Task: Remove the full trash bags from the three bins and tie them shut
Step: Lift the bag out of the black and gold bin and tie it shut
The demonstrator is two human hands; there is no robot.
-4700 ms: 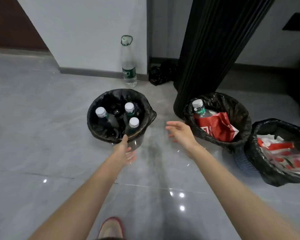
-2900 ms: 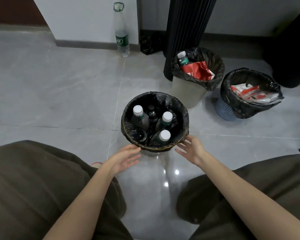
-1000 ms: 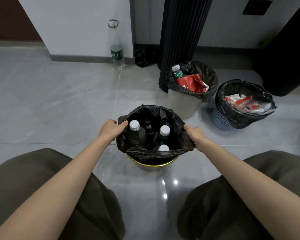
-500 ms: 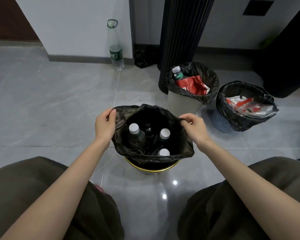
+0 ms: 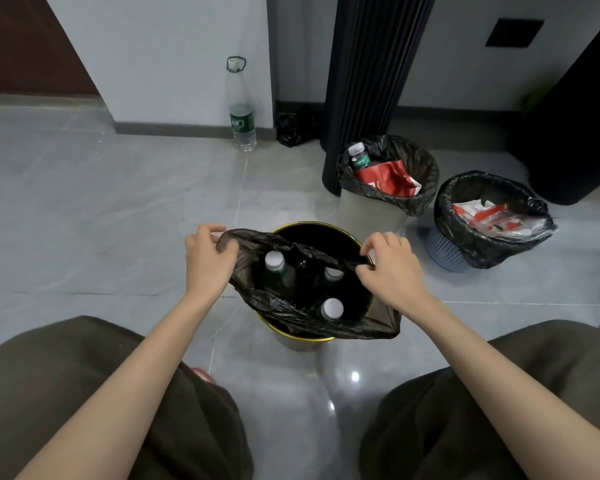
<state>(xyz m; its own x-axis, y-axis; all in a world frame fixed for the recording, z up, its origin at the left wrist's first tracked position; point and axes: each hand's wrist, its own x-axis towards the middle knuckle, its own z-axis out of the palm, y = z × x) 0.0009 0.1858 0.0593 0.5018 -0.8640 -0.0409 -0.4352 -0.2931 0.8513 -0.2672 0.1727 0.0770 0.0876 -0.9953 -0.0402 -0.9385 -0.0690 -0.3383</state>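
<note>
A black trash bag (image 5: 284, 306) with several capped bottles inside stands in a gold-rimmed bin (image 5: 302, 341) on the floor between my knees. Its rim is off the bin's far edge and pulled up. My left hand (image 5: 207, 259) grips the bag's left edge. My right hand (image 5: 388, 265) pinches the right edge. Farther right stand a grey bin (image 5: 368, 213) whose black bag holds a bottle and a red packet, and a blue mesh bin (image 5: 444, 249) whose black bag holds wrappers.
A tall clear bottle (image 5: 241, 109) stands by the white wall. A small black bag (image 5: 297, 128) lies at the foot of a dark ribbed column (image 5: 368, 71). A dark object (image 5: 575, 133) fills the right side. Grey tiled floor lies to the left.
Both hands took hold of the bag's rim and pulled it off the bin's edge. They have since lifted it and drawn the opening narrower, baring the far gold rim.
</note>
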